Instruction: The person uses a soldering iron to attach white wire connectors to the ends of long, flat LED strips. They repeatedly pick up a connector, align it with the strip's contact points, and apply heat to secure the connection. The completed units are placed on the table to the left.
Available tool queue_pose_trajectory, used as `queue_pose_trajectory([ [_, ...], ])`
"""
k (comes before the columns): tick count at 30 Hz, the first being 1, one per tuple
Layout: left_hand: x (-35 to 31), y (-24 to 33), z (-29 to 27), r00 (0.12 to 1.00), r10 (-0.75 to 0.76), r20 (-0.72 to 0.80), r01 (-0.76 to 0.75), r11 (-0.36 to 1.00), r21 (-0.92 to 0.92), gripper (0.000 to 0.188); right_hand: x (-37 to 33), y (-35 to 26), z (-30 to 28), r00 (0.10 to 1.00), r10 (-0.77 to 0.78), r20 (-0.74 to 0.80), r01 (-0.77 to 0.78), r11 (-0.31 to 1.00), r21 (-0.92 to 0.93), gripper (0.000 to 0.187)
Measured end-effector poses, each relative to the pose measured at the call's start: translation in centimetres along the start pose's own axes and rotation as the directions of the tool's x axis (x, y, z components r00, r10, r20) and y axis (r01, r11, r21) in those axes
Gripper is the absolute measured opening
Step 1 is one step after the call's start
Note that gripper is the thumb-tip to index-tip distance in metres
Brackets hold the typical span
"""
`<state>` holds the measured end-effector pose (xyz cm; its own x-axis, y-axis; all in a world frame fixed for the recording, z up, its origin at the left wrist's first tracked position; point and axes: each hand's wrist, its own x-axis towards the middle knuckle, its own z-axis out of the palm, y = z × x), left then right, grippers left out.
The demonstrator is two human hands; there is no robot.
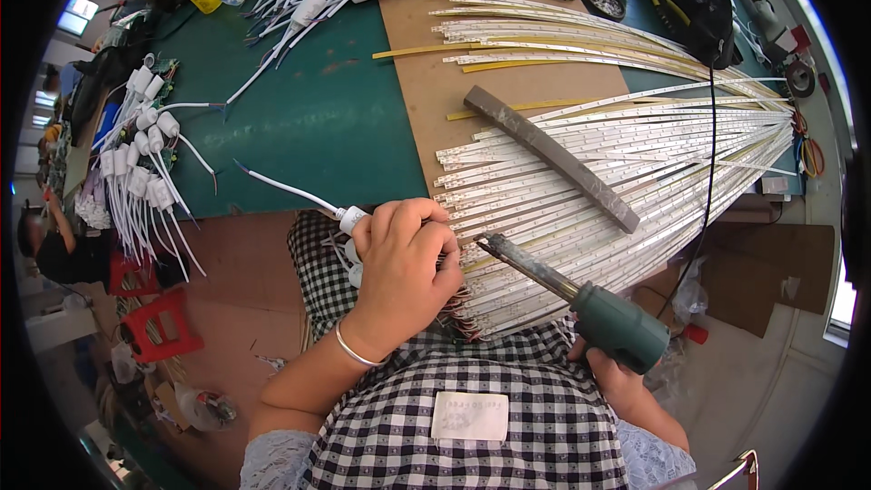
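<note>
My left hand (399,263) is curled at the near left ends of the LED strips (535,204). Beside its knuckles a white plastic end cap (352,220) sticks out, with a white cable (286,186) running from it onto the table. The hand appears closed on this cap; its fingertips are partly hidden. At the lower right my right hand (617,383) grips a soldering iron (621,327) with a green handle. The iron's dark tip (485,240) lies over the strip ends, just right of my left fingers. Thin wires show below the left hand.
A grey metal bar (553,160) lies across the strips, which rest on a brown board (408,63). Capped cables (141,159) hang at the table's left edge; more (308,9) lie at the back. A black cord (712,163) crosses the right side. A red stool (163,327) stands left.
</note>
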<state>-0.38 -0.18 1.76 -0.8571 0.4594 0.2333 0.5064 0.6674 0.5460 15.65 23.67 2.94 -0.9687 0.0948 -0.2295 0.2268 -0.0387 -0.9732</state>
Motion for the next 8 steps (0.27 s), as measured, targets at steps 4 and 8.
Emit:
queue_pose_trajectory([
  [4,-0.2,-0.1,-0.2,0.999,0.043,-0.03,-0.042,0.998,0.037,0.015,-0.1,0.2,-0.3,0.999,0.019,0.037,-0.018,0.999,-0.035,0.042],
  [8,-0.6,-0.9,-0.6,1.0,0.002,0.008,-0.002,1.0,-0.015,0.013,-0.5,1.2,-1.2,0.994,0.028,0.104,-0.019,0.996,-0.084,0.064],
])
